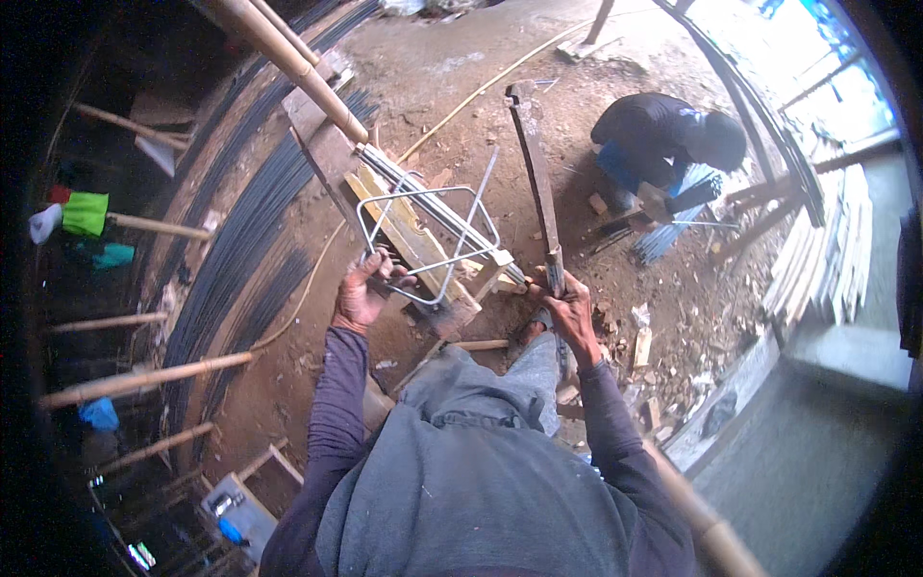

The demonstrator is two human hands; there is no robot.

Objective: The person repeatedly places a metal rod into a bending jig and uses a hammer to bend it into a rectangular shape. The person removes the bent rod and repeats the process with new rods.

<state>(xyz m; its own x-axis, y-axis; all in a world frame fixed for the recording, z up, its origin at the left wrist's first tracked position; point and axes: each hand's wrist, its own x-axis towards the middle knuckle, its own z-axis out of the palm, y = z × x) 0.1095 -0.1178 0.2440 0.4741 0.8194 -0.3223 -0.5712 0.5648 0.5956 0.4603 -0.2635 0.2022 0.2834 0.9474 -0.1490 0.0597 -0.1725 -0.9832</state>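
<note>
My left hand (pixel 361 296) is closed around the near corner of a bent metal rod (pixel 460 260), shaped into angular loops like a rebar stirrup. The rod lies over a narrow wooden bench (pixel 409 238) with yellowed boards. My right hand (pixel 572 315) grips the near end of a long, dark metal bending lever (pixel 535 163), whose hooked head points away from me. Beside the bench top runs a pale straight bar (pixel 437 210), ending between my hands. Fingers of the left hand partly hide the rod there.
Long dark steel rods (pixel 236 212) lie on the ground to the left. At the right, a crouching person (pixel 654 135) is beside a bundle of rods (pixel 681 213). A bamboo pole (pixel 298 67) slants in from the upper left. Pale boards (pixel 822 245) are stacked far right.
</note>
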